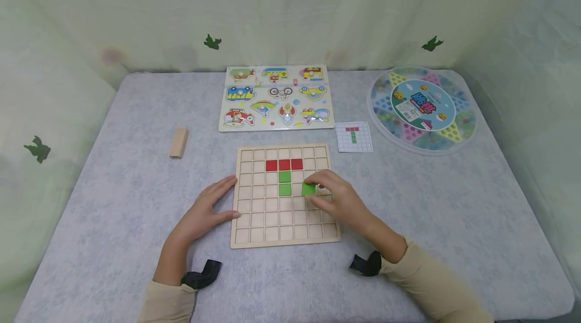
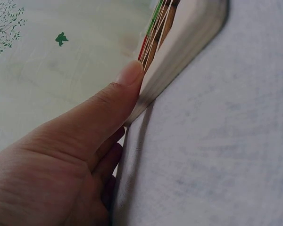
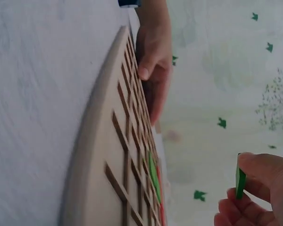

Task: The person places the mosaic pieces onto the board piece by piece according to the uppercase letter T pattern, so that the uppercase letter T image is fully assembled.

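Note:
A wooden grid board [image 1: 271, 233] lies on the table, with three red square tiles [image 1: 284, 165] in a row and two green square tiles [image 1: 284, 190] in a column beneath the middle red one. Between thumb and fingers my right hand [image 1: 346, 203] pinches another green tile [image 1: 308, 189] above the board's right half; in the right wrist view that tile [image 3: 240, 181] is held clear of the board. My left hand [image 1: 204, 212] rests along the board's left edge, its thumb [image 2: 130, 73] touching the side and the fingers spread.
A small card [image 1: 354, 137] printed with a red and green T pattern lies behind the board. Beyond are a vehicle peg puzzle [image 1: 276, 98] and a round game board [image 1: 423, 110] at the right. A wooden block [image 1: 179, 143] lies at the left.

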The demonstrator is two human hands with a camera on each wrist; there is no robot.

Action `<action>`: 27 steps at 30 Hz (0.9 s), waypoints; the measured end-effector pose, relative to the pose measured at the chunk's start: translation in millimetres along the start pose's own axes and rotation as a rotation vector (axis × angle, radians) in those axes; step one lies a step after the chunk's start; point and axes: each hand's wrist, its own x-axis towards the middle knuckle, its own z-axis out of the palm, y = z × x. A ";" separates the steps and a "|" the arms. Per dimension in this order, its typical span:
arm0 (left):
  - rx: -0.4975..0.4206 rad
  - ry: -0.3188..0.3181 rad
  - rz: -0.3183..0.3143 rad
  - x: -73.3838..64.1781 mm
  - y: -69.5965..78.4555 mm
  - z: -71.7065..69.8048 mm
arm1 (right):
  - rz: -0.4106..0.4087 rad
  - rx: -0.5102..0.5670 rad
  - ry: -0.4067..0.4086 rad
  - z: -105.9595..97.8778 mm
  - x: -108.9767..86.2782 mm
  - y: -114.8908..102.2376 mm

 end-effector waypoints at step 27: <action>-0.006 0.004 -0.001 -0.7 -1.3 0.0 | 0.173 -0.148 -0.204 54.1 1.9 8.6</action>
